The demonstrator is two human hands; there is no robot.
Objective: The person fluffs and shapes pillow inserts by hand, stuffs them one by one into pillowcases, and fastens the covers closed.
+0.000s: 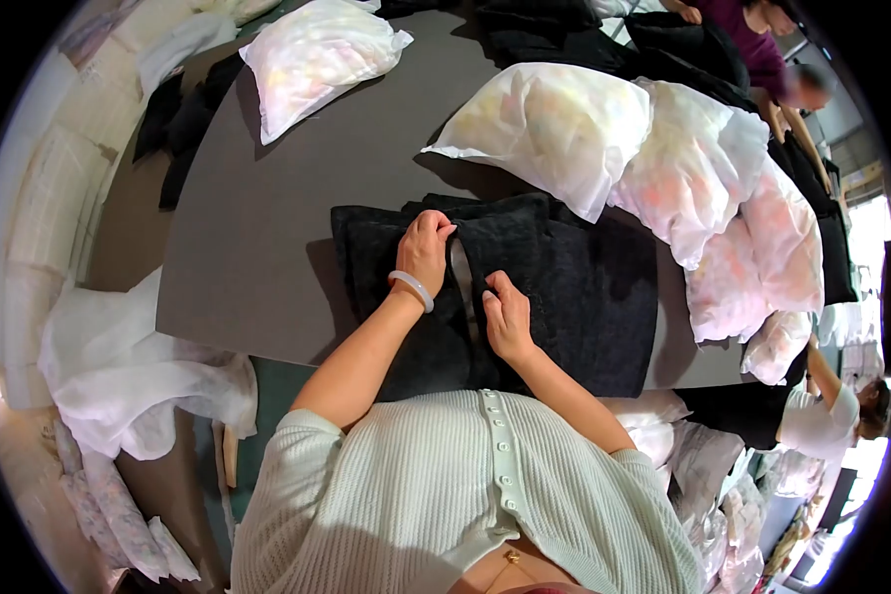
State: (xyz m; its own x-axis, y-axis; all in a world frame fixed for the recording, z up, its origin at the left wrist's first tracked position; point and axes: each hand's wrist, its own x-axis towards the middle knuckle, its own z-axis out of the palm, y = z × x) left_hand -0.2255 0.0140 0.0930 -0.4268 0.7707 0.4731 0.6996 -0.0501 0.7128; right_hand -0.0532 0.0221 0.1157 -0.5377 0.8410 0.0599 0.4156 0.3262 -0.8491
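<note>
The black cloth point(594, 297) lies on the tabletop point(252, 223). The left hand point(426, 247) has its grip on one edge of the slit point(462, 277); the right hand point(507, 317) pinches the other, seemingly opening it. The next move needs firm pinches

Bags point(554, 129), possibly overlapping, lie on the table point(257, 228) behind the fabric point(599, 297).

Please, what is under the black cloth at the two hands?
The black cloth lies on the table, which shows around it. Anything between them is covered and cannot be seen.
</note>
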